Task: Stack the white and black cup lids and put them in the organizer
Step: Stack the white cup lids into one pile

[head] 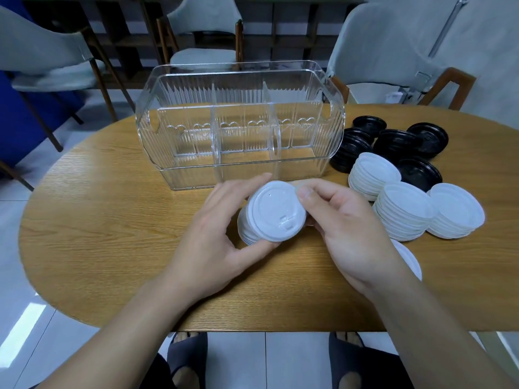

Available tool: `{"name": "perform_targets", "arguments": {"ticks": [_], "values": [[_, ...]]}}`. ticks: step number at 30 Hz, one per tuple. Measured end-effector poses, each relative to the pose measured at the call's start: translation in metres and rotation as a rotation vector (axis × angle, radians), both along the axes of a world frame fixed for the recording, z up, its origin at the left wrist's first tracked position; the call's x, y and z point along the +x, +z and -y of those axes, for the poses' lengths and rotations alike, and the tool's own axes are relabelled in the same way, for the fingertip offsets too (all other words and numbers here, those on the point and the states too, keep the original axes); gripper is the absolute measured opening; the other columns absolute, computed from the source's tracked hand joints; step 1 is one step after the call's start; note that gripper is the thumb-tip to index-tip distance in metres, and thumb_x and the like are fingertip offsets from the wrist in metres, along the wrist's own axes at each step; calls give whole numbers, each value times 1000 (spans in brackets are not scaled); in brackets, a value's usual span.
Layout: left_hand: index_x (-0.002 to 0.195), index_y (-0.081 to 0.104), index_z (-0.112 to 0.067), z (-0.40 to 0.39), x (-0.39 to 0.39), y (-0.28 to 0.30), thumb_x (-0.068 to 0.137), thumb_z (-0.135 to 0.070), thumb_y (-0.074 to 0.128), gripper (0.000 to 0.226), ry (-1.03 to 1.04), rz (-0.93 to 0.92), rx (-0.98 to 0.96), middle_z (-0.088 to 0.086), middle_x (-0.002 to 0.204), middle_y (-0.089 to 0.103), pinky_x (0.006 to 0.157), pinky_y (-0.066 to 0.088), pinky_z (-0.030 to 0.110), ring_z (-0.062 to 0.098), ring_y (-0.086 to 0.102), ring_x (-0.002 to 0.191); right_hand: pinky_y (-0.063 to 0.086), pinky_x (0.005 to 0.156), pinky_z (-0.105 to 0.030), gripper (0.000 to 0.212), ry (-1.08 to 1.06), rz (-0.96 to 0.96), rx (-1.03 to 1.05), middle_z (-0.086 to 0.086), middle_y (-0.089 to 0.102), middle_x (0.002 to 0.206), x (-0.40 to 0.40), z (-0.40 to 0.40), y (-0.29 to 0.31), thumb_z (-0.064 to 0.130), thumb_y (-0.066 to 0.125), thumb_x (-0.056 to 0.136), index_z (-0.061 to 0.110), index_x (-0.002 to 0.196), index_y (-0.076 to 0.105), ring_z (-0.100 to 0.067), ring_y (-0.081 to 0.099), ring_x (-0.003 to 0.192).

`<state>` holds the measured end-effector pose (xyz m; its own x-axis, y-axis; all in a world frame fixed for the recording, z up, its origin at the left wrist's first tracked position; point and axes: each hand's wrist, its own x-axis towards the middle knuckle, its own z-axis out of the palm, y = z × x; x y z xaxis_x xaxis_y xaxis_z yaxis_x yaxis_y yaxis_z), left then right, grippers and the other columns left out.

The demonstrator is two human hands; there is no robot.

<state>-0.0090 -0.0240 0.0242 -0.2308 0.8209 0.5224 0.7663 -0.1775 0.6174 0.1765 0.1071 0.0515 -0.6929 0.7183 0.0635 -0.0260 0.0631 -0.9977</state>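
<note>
A stack of white lids is tilted on its side just in front of the clear organizer. My left hand grips the stack from the left and below. My right hand holds its right edge, thumb on the top lid. The organizer has three compartments with nothing in them. More white lid stacks lie to the right, with black lid stacks behind them. One white lid shows partly under my right wrist.
The oval wooden table carries everything. Grey chairs stand behind the table and at the far right. My feet in dark slippers show below the table's near edge.
</note>
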Motion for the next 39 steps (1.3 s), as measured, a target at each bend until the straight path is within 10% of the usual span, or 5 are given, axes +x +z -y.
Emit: {"name": "perform_targets", "arguments": {"ticks": [6, 10, 20, 29, 39], "values": [[162, 55, -24, 2, -1, -2, 83, -38, 100, 91, -14, 41, -70, -14, 147, 63, 115, 46, 32, 17, 60, 136, 55, 112, -57, 28, -12, 21, 10, -5, 82, 118, 0, 0, -1, 21, 53, 116, 14, 123, 79, -24, 76, 118], [155, 61, -22, 1, 2, -2, 83, -43, 98, 83, 29, 43, -26, -16, 140, 66, 109, 48, 28, 16, 62, 128, 60, 97, -31, 25, -38, 12, 21, 4, 83, 112, -3, 5, 4, 27, 66, 109, 19, 130, 76, -10, 78, 109], [126, 67, -22, -2, 1, -7, 77, -55, 93, 65, 251, -60, -23, -21, 113, 65, 87, 39, 13, 8, 54, 99, 38, 102, -9, 70, -76, 272, 551, 24, 56, 141, -7, 16, -1, 49, 94, 78, 40, 140, 65, -5, 53, 136], [156, 49, -44, 3, -14, -10, 62, -85, 90, 110, 202, 38, -330, -29, 132, 61, 114, 46, 41, 8, 50, 131, 47, 111, -30, 63, -154, 346, 544, 24, 62, 136, -2, 0, -4, 56, 87, 82, 38, 140, 69, -1, 57, 130], [169, 28, -48, -2, -16, -12, 71, -67, 94, 119, 160, -11, -403, -33, 139, 60, 121, 29, 34, -17, 38, 133, 34, 125, -42, 68, 36, 471, 678, 27, 56, 151, -10, 5, -17, 54, 82, 93, 31, 154, 62, -3, 47, 145]]}}
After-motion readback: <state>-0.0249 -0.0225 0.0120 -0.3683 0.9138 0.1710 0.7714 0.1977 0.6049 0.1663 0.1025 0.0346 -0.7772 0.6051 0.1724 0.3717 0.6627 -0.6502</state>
